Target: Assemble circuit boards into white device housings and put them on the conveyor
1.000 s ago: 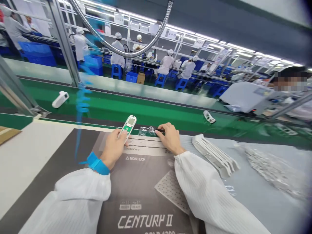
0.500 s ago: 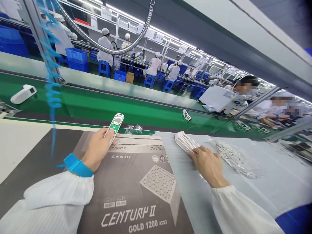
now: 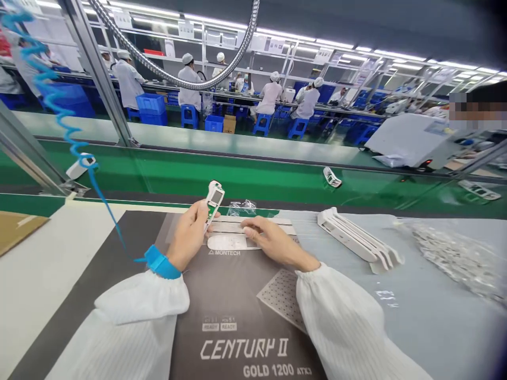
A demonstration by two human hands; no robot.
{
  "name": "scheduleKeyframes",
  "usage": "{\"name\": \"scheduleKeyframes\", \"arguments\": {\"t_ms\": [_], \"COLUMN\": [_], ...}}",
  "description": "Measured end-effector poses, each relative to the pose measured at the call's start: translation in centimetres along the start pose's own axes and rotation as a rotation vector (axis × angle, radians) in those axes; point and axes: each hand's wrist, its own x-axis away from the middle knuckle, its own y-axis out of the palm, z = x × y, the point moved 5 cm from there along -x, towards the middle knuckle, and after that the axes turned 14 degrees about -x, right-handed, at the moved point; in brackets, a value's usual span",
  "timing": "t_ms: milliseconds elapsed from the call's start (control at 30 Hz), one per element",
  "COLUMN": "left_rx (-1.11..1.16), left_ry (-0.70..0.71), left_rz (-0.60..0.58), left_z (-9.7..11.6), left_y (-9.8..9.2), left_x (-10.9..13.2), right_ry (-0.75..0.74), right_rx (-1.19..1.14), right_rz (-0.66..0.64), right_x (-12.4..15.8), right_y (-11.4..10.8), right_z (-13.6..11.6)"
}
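A white device half with a green circuit board and small display is upright in my left hand, gripped between thumb and fingers. My right hand rests over the right end of a long white casing, its fingers bent around that end. The casing lies flat on the dark printed sheet, just right of my left hand. To the right, a row of stacked white casings lies on the pale grey sheet.
A clear bag of small parts lies far right. Beyond the table edge, the green conveyor carries several white devices. A blue coiled cord hangs at the left. Co-workers sit in the background.
My right hand has moved left from the stacked casings to the printed sheet, where a white casing now lies under it. The view has turned right. My left hand still holds the device half.
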Motion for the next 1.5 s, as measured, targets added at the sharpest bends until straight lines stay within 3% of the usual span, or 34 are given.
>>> {"name": "scheduleKeyframes", "arguments": {"t_ms": [167, 333, 533, 633, 733, 833, 900, 967, 1067, 1167, 1267, 1500], "left_rx": [-0.385, -0.675, -0.666, -0.619, -0.634, -0.848, -1.032, -1.152, -1.195, -1.044, -0.837, -0.881], "left_ry": [0.297, 0.509, 0.501, 0.46, 0.436, 0.372, 0.344, 0.36, 0.329, 0.3, 0.428, 0.614], "left_rz": [-0.021, -0.159, -0.172, -0.154, -0.166, -0.29, -0.38, -0.404, -0.287, -0.058, 0.099, 0.164], "left_z": [0.6, -0.5, -0.9, -0.2, 0.9, 1.7, 2.0, 2.2, 1.9, 1.8, 2.4, 3.2], "left_y": [1.2, 4.2, 3.8, 4.4, 5.9, 7.6, 8.2, 8.0, 6.4, 4.5, 4.2, 5.7], "left_x": [0.9, 1.9, 1.3, 1.9, 3.1, 4.2, 4.5, 4.3, 3.3, 2.6, 3.1, 4.3], "right_ry": [0.033, 0.031, 0.027, 0.054, 0.11, 0.278, 0.363, 0.367, 0.301, 0.186, 0.161, 0.193], "right_rx": [-0.201, -0.18, -0.411, -0.702, -1.148, -1.579, -1.743, -1.827, -1.829, -1.75, -1.688, -1.64], "right_rz": [-0.049, 0.109, 0.182, 0.295, 0.411, 0.509, 0.562, 0.527, 0.294, 0.138, 0.107, 0.109], "right_x": [0.5, 0.7, 0.3, -0.2, -0.6, -0.4, -0.1, 0.0, -0.3, -0.4, -0.3, 0.2], "right_y": [-0.9, -0.7, -0.5, -0.4, 1.1, 3.4, 4.1, 4.0, 3.6, 3.9, 5.3, 6.7], "right_z": [2.2, 2.1, 2.6, 3.0, 2.4, 1.8, 1.6, 1.4, 0.6, -0.3, -0.9, -1.5]}}
